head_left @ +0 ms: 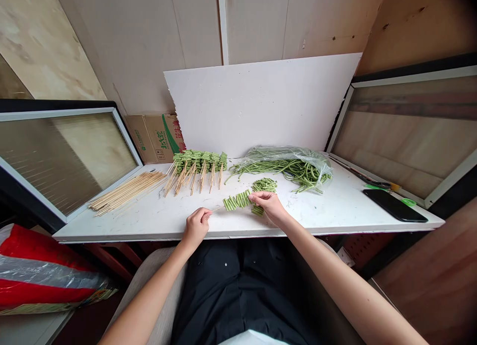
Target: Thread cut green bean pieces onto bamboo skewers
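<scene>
My left hand (197,226) is closed on the bare end of a wooden skewer (217,209). Cut green bean pieces (237,201) sit side by side along the skewer, just above the table's front part. At its far end my right hand (269,205) pinches the row of beans with thumb and fingers. A small pile of cut beans (264,185) lies just behind the right hand, and a few more pieces (257,211) show beneath it. Whether the right fingers grip one bean piece or the skewer tip, I cannot tell.
Finished bean skewers (201,162) are stacked at the back of the white table (149,220). Bare skewers (126,192) lie left. Whole long beans (290,168) spill from a clear plastic bag (298,153). A black phone (394,205) and scissors (367,178) lie right. A cardboard box (154,136) stands behind.
</scene>
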### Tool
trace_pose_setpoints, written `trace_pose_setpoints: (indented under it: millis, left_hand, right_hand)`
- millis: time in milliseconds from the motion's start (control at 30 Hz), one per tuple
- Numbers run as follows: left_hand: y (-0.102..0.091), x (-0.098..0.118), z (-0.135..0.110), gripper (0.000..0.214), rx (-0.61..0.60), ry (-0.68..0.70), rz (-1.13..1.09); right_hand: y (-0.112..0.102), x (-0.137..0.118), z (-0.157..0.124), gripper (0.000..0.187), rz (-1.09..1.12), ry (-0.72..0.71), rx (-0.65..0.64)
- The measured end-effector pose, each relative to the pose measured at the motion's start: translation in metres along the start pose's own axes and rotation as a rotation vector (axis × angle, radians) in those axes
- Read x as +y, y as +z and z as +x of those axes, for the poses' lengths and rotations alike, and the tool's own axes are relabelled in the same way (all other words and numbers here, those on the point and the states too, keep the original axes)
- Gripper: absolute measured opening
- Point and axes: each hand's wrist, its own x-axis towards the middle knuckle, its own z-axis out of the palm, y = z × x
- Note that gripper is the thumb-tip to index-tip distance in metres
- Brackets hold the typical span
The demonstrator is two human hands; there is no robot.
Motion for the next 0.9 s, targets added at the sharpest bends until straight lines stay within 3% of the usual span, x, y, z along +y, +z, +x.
trace_pose_setpoints:
  millis: [267, 900]
  left_hand:
    - [0.000, -0.002, -0.002, 0.023, 0.002, 0.004, 0.012]
    - [0.000, 0.003, 0.002, 0.022, -0.047, -0.034, -0.007]
  right_hand:
    - [0.002, -0.006, -0.002, 0.035, 0.003, 0.049, -0.074]
    - [0.002, -0.014, -0.002, 0.043, -0.082, 0.033, -0.035]
